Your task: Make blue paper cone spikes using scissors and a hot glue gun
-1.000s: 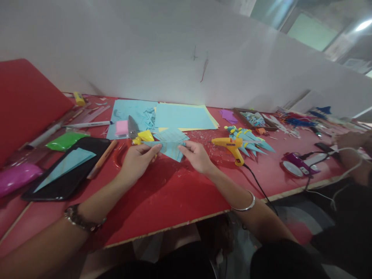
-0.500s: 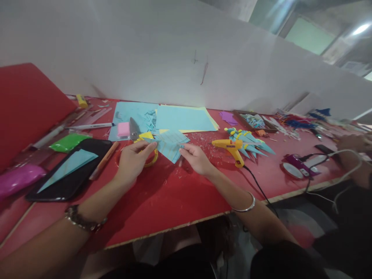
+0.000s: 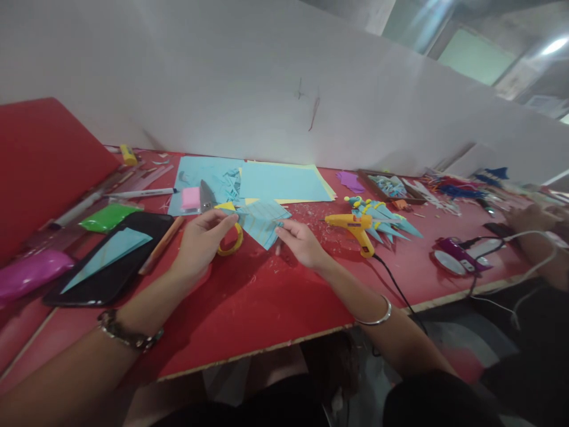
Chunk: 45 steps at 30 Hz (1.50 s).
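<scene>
A folded light-blue paper (image 3: 262, 220) with faint lines is held up over the red table. My left hand (image 3: 202, 238) pinches its left corner between thumb and fingers. On the right edge, my right hand (image 3: 303, 242) grips it the same way. Just below and behind the left fingertips lies a yellow tape roll (image 3: 231, 242). To the right of my right hand rests a yellow hot glue gun (image 3: 355, 228), its nozzle pointing left. Behind the gun sits a light-blue paper craft (image 3: 382, 216) with pointed ends and yellow trim.
Blue paper sheets (image 3: 284, 181) lie at the back by the wall. At left are a black tray (image 3: 120, 279) bearing cut blue paper, an orange marker (image 3: 160, 244) and a green packet (image 3: 109, 217). A purple device (image 3: 460, 255) with cables lies right, near another person's hand (image 3: 533, 228).
The paper stays between both hands in nearly the same place. My left hand has shifted very slightly; the table items appear moved a few pixels right with the camera.
</scene>
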Motion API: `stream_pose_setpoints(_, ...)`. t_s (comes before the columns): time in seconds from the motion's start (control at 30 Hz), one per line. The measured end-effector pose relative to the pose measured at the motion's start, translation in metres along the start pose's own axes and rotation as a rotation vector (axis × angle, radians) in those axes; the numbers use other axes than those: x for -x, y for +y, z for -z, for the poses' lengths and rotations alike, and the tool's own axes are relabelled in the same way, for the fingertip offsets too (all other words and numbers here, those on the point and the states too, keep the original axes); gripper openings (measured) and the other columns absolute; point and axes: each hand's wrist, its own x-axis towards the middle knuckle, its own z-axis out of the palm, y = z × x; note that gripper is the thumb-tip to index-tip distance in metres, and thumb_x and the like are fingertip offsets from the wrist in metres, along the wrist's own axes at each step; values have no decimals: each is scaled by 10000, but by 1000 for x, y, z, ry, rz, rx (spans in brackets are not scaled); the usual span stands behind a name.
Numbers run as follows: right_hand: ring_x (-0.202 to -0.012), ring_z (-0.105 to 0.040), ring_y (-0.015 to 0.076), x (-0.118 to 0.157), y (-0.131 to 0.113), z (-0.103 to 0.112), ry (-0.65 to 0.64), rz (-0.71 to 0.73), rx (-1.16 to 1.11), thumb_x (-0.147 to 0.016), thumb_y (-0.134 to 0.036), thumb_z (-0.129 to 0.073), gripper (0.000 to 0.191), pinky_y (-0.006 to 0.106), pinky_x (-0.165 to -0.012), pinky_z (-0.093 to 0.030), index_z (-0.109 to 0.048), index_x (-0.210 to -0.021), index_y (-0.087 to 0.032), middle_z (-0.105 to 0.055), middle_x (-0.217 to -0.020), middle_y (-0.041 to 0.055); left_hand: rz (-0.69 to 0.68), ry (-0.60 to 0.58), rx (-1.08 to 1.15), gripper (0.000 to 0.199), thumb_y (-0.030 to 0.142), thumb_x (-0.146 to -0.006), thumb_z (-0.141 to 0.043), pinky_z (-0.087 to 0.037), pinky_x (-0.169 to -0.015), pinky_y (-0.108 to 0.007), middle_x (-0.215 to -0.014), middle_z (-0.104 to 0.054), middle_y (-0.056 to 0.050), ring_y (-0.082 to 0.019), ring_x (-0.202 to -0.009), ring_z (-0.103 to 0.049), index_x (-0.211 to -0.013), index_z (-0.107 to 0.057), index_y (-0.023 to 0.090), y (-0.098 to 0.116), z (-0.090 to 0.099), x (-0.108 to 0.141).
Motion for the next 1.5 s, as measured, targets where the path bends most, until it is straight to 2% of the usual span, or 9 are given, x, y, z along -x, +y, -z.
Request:
stream_pose_setpoints(0.17,-470,-545,75,1,-1,0,-13,-11,-19,-815,-375,-500,212,224,-525,-432,-509,-733,-180,-546,-618,-38,30,-94,122,216,292,-648,-641,-275,-458,-212,-473,-407,71,-67,-456,-356,-571,-464,196,-4,1,-1)
stream_pose_setpoints(0.4,-471,-539,66,1,-1,-1,-48,-24,-45,-816,-363,-514,205,219,-526,-442,-525,-734,-175,-561,-623,-35,110,-126,259,219,257,-666,-627,-237,-423,-216,-452,-347,83,-66,-426,-322,-593,-426,212,-4,0,0)
stream_pose_setpoints(0.6,-507,-558,83,1,1,0,-97,-17,-89,-811,-414,-519,253,230,-537,-463,-538,-731,-174,-609,-603,-13,69,-96,207,216,253,-678,-607,-239,-437,-221,-464,-364,65,-66,-449,-311,-537,-454,194,-1,1,-1)
stream_pose_setpoints(0.8,-511,-568,90,1,2,1,-83,-12,-95,-798,-409,-534,246,234,-538,-464,-548,-745,-169,-622,-586,-9,7,-71,106,198,308,-657,-644,-199,-437,-241,-487,-358,64,-79,-473,-303,-581,-502,194,-2,4,-3)
stream_pose_setpoints(0.93,-503,-565,85,1,0,1,-74,-29,-83,-800,-388,-530,228,235,-547,-465,-555,-759,-165,-623,-584,-14,-14,-73,111,209,304,-665,-641,-232,-465,-234,-487,-352,65,-81,-489,-307,-578,-486,195,-3,5,-4)
stream_pose_setpoints(1.13,-511,-569,89,1,0,1,-81,-15,-98,-809,-365,-531,207,231,-539,-459,-552,-749,-168,-623,-584,-10,-63,-95,171,235,290,-750,-565,-286,-498,-235,-522,-359,57,-80,-495,-322,-569,-448,197,-5,3,-4)
stream_pose_setpoints(1.5,-499,-556,85,1,-1,1,-76,-42,-88,-814,-372,-540,216,231,-546,-460,-552,-745,-168,-614,-575,-17,-8,-65,137,243,316,-722,-556,-269,-449,-243,-513,-359,46,-85,-453,-312,-553,-420,206,-2,4,-5)
